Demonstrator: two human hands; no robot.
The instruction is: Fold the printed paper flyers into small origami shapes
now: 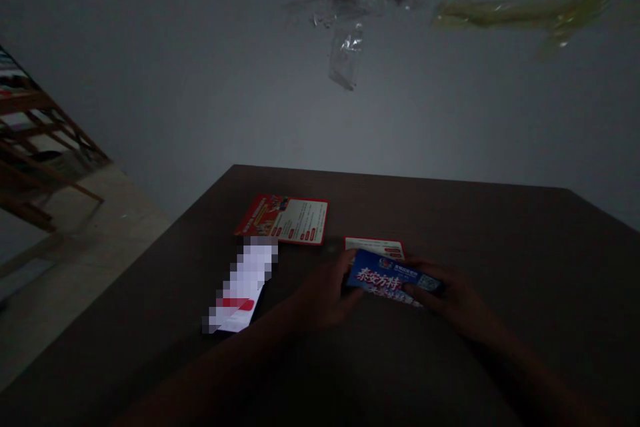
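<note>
A blue printed leaflet [373,269] with red and white lettering and a small square code is held between both hands above the table. My left hand [325,293] grips its left end, and my right hand [450,293] grips its right end with the thumb across the front. Just behind it lies a red-edged white printed card [375,244], partly hidden by the leaflet and hands. Farther left, a red and white printed leaflet [303,217] lies flat. A phone [237,320] with a lit, blurred-out screen lies left of my left hand.
The dark table [450,213] stands against a pale wall [225,80]. Clear plastic [345,57] and yellowish tape [505,15] stick to the wall. At the far left, wooden furniture [30,107] stands on a tiled floor [120,207]. The scene is dim.
</note>
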